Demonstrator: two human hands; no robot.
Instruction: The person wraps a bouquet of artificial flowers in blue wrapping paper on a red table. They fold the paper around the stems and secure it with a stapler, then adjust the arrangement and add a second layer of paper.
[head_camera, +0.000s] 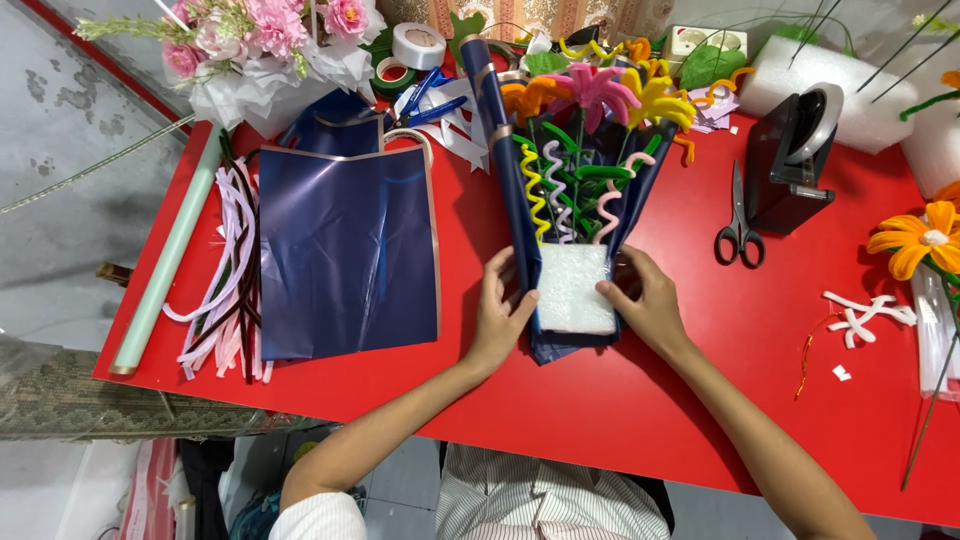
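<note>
A bouquet of pipe-cleaner flowers (590, 120) in pink, yellow, orange and green lies on the red table (640, 390), its stems stuck in a white foam block (573, 288). Dark blue wrapping paper (520, 200) with a gold edge lies under it and folds up along both sides. My left hand (500, 315) presses the paper against the block's left side. My right hand (645, 300) holds the paper against the right side, fingers touching the foam.
A stack of blue wrapping sheets (345, 250) lies to the left, beside ribbon strips (228, 270) and a pale green roll (165, 255). Scissors (738, 225) and a black tape dispenser (790, 160) sit to the right. An orange flower (925, 240) lies at the right edge, pink flowers (260, 40) at the back left.
</note>
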